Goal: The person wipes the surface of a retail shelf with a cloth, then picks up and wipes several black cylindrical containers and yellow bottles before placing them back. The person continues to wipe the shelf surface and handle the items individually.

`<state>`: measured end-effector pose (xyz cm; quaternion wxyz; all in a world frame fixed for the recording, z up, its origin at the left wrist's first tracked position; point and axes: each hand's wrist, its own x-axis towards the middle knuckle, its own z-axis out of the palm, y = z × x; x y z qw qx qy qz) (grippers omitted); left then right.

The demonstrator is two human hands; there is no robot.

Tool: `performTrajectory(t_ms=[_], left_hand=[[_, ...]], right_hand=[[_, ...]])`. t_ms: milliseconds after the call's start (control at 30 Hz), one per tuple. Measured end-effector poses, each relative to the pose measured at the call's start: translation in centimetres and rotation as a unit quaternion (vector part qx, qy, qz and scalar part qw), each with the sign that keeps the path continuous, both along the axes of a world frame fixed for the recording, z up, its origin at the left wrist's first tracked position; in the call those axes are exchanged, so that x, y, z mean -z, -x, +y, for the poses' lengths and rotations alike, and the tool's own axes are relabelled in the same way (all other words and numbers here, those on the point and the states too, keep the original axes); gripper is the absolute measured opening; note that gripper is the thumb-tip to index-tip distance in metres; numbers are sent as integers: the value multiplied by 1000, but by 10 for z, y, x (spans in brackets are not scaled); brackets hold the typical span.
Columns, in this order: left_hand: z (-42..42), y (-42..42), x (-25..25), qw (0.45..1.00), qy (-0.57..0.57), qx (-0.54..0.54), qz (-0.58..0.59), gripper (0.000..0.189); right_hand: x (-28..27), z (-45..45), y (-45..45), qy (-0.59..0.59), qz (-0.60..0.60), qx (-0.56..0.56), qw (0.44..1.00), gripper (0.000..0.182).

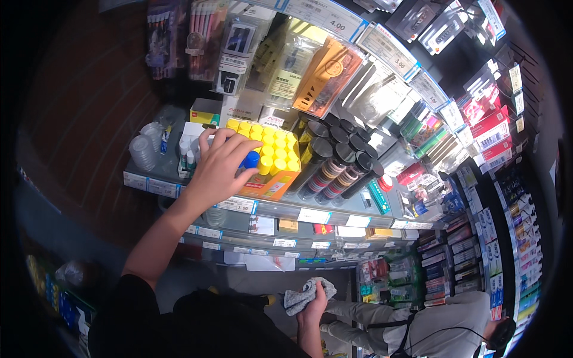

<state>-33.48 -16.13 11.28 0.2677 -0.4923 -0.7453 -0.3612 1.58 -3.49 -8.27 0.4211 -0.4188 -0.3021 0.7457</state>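
My left hand [224,163] reaches over the left part of an orange cardboard box [262,190] on the shelf. Upright sticks with yellow caps [273,145] fill the box in rows. A blue cap [251,159] shows between my thumb and index finger; whether I grip it cannot be made out. Under the palm the box's left side is hidden. Beside my wrist stands a white carton with small white tubes [188,156]. Low in front of my body, my right hand [315,304] holds a crumpled grey cloth [300,299].
Black-lidded clear tubes [333,163] stand right of the box, and stacked clear plastic cups [143,152] at the shelf's left end. Packaged stationery [329,76] hangs above. Price tags line the shelf edge [277,210]. A person in grey [443,322] stands at lower right.
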Motion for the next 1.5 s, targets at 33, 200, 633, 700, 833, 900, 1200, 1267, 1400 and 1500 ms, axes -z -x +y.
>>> performTrajectory(t_ms=[33, 200, 633, 700, 833, 900, 1200, 1267, 1400, 1500], left_hand=[[1, -1, -1, 1000, 1, 5, -4, 39], [2, 5, 1, 999, 8, 25, -36, 39], [-43, -23, -22, 955, -242, 159, -61, 47], [-54, -50, -8, 950, -212, 162, -160, 51], [-48, -103, 66, 885, -162, 224, -374, 51], [-32, -132, 109, 786, -127, 277, -538, 43], [-17, -156, 175, 626, -109, 337, -695, 50], [-21, -158, 178, 601, -98, 337, -718, 47], [-22, -160, 190, 581, -126, 316, -740, 28], [-21, -162, 212, 602, -96, 313, -729, 16]], right_hand=[[2, 0, -1, 1, -4, 3, 1000, 16], [0, -1, 0, 8, 9, 3, 1000, 14], [-2, -1, 6, 31, 89, 11, 995, 39], [4, -1, -2, 46, 122, 1, 992, 43], [1, -9, 8, -28, 140, -63, 988, 50], [-19, -24, 29, -138, 88, -85, 983, 53], [-46, -47, 60, -412, -227, -390, 792, 66], [-29, -47, 60, -397, -215, -388, 804, 60], [-27, -45, 55, -420, -266, -319, 807, 30], [-7, -33, 47, -322, -187, -252, 893, 22]])
